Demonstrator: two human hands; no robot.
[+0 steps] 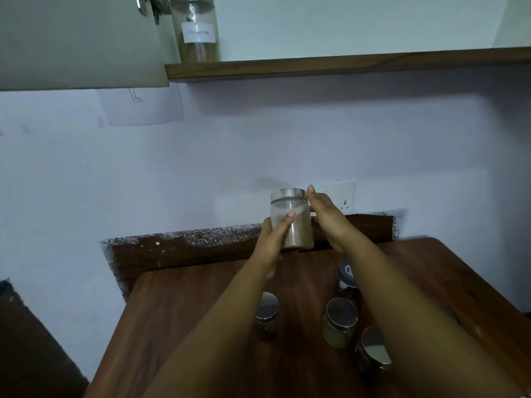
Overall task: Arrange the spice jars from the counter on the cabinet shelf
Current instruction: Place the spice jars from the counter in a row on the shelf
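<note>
A clear spice jar (293,222) with a steel lid and brown powder is held upright above the wooden counter (178,317). My left hand (274,239) grips its lower left side, thumb across the glass. My right hand (324,214) presses on its right side, fingertips at the lid. On the counter below stand several more steel-lidded jars: one (267,314) at the left, one (340,321) in the middle, one (373,350) at the right, and a dark-lidded jar (346,278) behind. High up, the cabinet shelf (344,64) carries a tall labelled jar (196,30).
An open cabinet door (80,44) hangs at the upper left, beside the shelf. A wall socket (342,196) sits just behind the held jar. A sheet of paper (143,106) is stuck on the wall. Most of the shelf to the right of the tall jar is bare.
</note>
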